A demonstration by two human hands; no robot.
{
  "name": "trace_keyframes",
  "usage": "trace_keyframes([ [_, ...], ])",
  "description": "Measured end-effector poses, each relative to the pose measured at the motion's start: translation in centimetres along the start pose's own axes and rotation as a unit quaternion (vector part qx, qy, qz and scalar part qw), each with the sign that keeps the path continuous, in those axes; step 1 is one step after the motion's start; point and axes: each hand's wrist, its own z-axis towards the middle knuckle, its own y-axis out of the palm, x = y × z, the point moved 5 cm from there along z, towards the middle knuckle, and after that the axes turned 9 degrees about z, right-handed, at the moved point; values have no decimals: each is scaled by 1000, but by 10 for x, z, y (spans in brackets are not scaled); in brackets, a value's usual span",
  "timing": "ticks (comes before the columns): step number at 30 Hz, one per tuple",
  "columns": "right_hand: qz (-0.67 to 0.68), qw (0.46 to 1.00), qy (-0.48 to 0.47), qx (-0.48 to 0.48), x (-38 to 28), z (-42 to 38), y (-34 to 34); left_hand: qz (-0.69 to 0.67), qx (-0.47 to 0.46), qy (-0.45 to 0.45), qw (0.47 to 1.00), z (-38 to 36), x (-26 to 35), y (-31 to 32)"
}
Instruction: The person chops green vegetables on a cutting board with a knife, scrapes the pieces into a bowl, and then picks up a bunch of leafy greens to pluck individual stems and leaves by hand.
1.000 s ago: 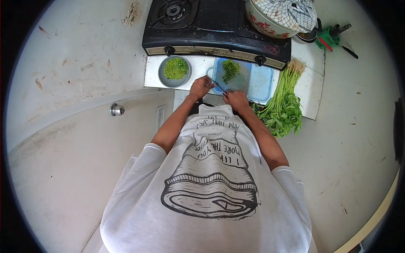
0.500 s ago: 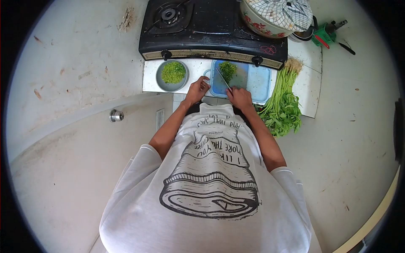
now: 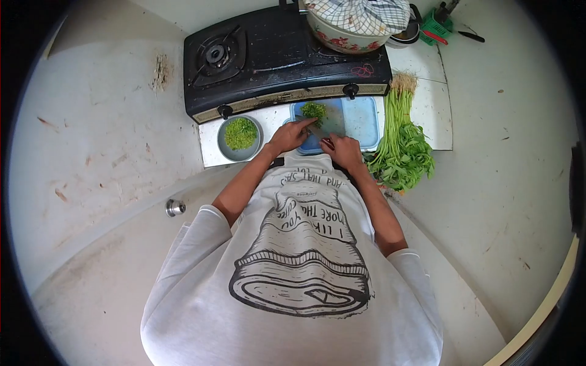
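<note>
My right hand (image 3: 345, 151) is closed around the handle of a knife (image 3: 317, 130), whose blade slants up and left over a blue cutting board (image 3: 360, 122). My left hand (image 3: 290, 135) reaches over the board's left side, index finger stretched out to the blade; its other fingers are partly hidden. Just beyond the fingertips lies a small heap of chopped green herbs (image 3: 314, 110) on the board. To the left of my left hand, a grey bowl (image 3: 259, 135) holds more chopped greens (image 3: 240, 133).
A black gas stove (image 3: 268, 67) stands behind the board, bearing a flowered pot (image 3: 342, 39) covered by a checked cloth (image 3: 360, 13). A rooted bunch of leafy greens (image 3: 400, 134) lies right of the board. Farther right are a green basket (image 3: 434, 27) and a black-handled knife (image 3: 473, 36).
My left hand has left the board's handle and moved right, to the knife blade. The knife has drawn back slightly from the heap. The whole view has shifted and turned.
</note>
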Motion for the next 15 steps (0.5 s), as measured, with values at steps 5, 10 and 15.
trace_keyframes([
  [5,20,999,33,31,7,-9,-3,-44,-22,15,999,8,2,-7],
  [10,30,998,41,33,8,-10,-11,3,-35,20,999,9,-2,-2],
  [15,42,999,29,-5,9,-13,-21,14,22,-37,999,10,-15,-2],
])
